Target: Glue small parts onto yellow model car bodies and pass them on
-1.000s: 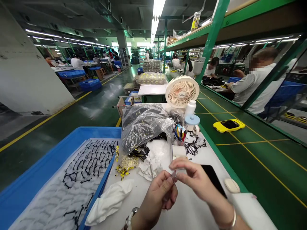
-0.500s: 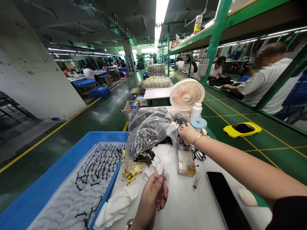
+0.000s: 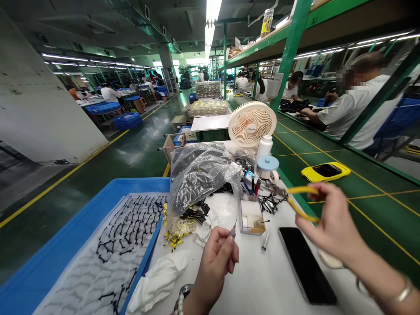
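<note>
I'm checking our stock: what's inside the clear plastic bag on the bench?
The clear plastic bag holds a mass of black parts. Its crumpled, glossy film hides their exact shape, and anything deeper in the bag cannot be seen.

Desk fan (image 3: 252, 124), blk phone (image 3: 306, 264), yel. toy car (image 3: 325, 172)

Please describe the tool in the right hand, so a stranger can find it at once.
On the long white workbench, find the black phone. Just above it, the right hand holds pliers up in the air. Their long yellow handles and metal head, pointing left, set them apart from the pens and small black parts nearby.
</note>
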Action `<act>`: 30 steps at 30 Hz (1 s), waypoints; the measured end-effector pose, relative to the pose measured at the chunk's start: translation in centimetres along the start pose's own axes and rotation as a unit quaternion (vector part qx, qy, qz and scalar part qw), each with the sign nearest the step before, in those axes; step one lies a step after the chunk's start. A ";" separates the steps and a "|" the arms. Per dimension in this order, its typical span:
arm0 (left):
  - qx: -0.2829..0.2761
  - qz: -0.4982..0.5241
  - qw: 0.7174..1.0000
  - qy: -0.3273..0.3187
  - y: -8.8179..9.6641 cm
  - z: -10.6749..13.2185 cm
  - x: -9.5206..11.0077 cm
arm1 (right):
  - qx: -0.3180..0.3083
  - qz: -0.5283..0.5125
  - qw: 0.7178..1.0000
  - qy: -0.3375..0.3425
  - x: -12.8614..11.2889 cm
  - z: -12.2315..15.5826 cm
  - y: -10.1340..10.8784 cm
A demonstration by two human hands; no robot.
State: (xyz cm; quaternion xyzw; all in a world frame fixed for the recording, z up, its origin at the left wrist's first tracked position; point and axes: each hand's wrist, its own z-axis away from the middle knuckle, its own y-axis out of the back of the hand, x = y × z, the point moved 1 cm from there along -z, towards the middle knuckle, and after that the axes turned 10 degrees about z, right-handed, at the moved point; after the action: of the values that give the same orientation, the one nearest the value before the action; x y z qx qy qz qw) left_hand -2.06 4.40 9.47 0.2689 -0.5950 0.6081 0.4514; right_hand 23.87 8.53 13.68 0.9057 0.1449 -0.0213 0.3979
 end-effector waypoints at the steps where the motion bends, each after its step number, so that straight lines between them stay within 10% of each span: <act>1: -0.011 -0.001 1.000 -0.006 -0.5 -0.2 -0.1 | -0.046 -0.091 0.993 -0.056 -0.4 2.7 -0.1; 8: -0.048 -0.064 0.995 -0.055 -2.7 -0.8 -1.0 | -0.222 -0.342 0.871 -0.273 -5.1 13.2 -1.4; 20: -0.038 -0.239 0.955 -0.170 -2.5 -0.1 -1.9 | -0.297 -0.310 0.893 -0.134 -4.1 12.5 -0.1; 30: -0.003 -0.474 0.784 -0.401 -3.2 -0.4 -2.2 | -0.247 -0.299 0.918 -0.090 -4.5 11.1 1.8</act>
State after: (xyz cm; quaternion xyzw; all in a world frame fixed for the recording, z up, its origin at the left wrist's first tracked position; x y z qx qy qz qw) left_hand 1.80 3.93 9.08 0.7352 -0.5219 0.1538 0.4043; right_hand 20.89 -1.79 8.03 0.6877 0.3730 -0.1837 0.5952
